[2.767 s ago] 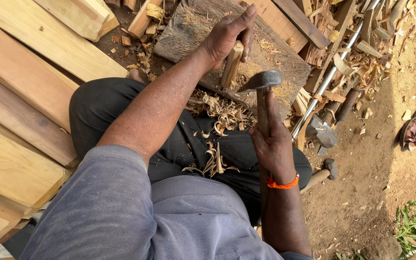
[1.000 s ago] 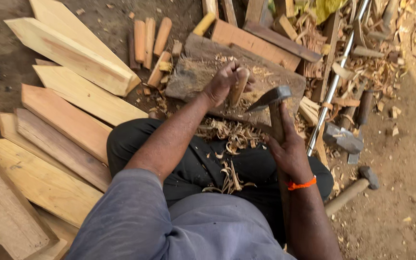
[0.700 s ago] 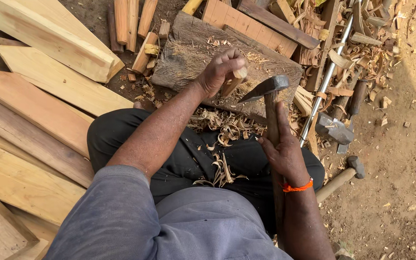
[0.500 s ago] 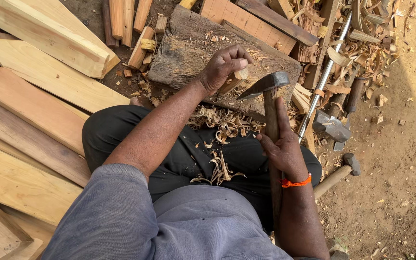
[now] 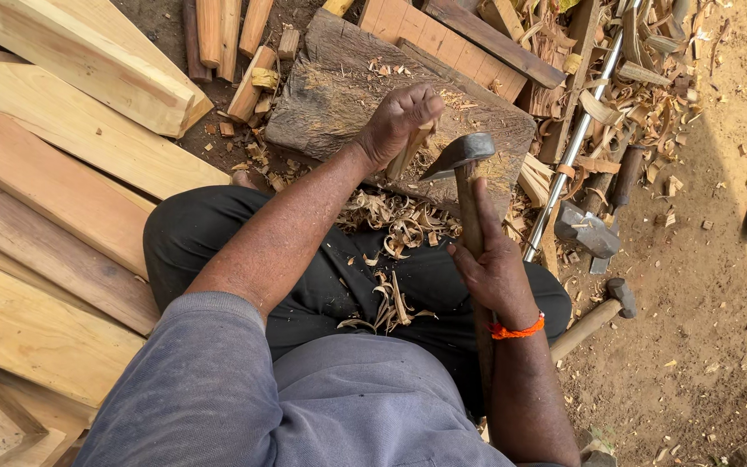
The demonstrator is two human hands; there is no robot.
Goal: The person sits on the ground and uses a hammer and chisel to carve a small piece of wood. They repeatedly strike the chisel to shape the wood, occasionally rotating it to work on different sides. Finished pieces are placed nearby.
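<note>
The left hand [image 5: 401,117] is closed around a short wooden stick [image 5: 408,154], holding it upright on the chopping block [image 5: 339,86]. Only the lower part of the stick shows, coming out below the fingers and leaning a little toward the person; its foot rests on the near edge of the block. The right hand [image 5: 490,268] is wrapped around the wooden handle of an axe [image 5: 464,164], gripping it about midway along. The axe's dark metal head sits at the far end of the handle, just to the right of the stick and very close to it; whether the blade touches the wood cannot be made out. An orange wristband [image 5: 516,329] circles the right wrist. Pale wood shavings [image 5: 395,225] lie on the person's dark trousers, near the block. To the left, long planks [image 5: 62,199] are stacked side by side. To the right of the block a metal rod [image 5: 577,143] runs away across the dirt, with a hammer [image 5: 585,232] lying beside it.
</note>
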